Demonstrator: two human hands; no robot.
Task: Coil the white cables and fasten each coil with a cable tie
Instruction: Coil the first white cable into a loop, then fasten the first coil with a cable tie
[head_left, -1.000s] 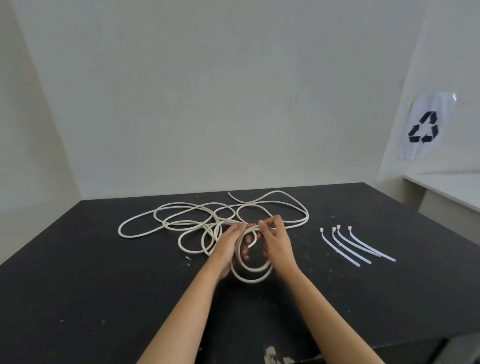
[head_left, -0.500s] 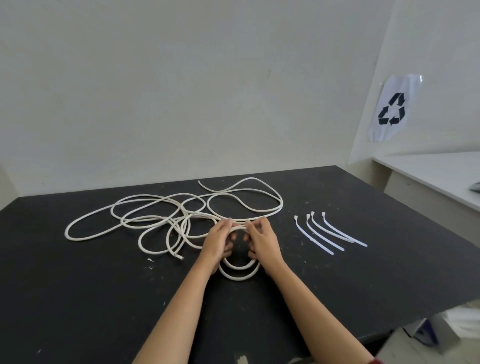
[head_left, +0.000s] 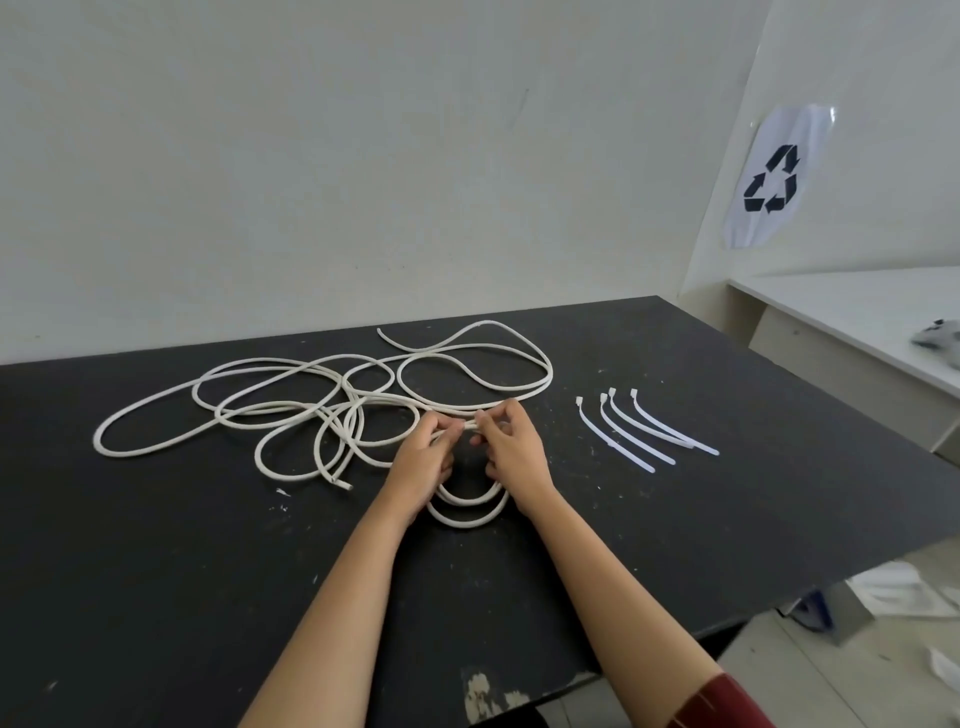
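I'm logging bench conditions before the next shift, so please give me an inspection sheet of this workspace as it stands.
Surface: black table, scuffed with pale flecks; front edge chipped.
Job's things: small coil started, no tie on it; four cable ties lie loose to its right.
Clutter: nothing seen on the table beyond tiny white scraps.
Hands: left hand and right hand both pinch the coil's top strands.
Cables: loose white cable sprawls in overlapping loops behind and left of the hands, one cut end showing.
Surroundings: recycling sign on the right wall; white counter; litter on the floor.
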